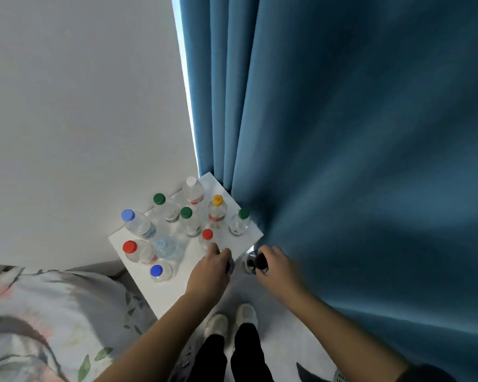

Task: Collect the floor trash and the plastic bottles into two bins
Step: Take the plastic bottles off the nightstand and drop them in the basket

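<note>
Left hand (pixel 210 267) curls round dark object (pixel 230 265), right hand (pixel 278 267) grips dark-capped bottle (pixel 252 263).

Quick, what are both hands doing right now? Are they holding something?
Left hand: curled round a small dark thing, too blurred to name.
Right hand: grips a clear bottle by its dark top.
</note>
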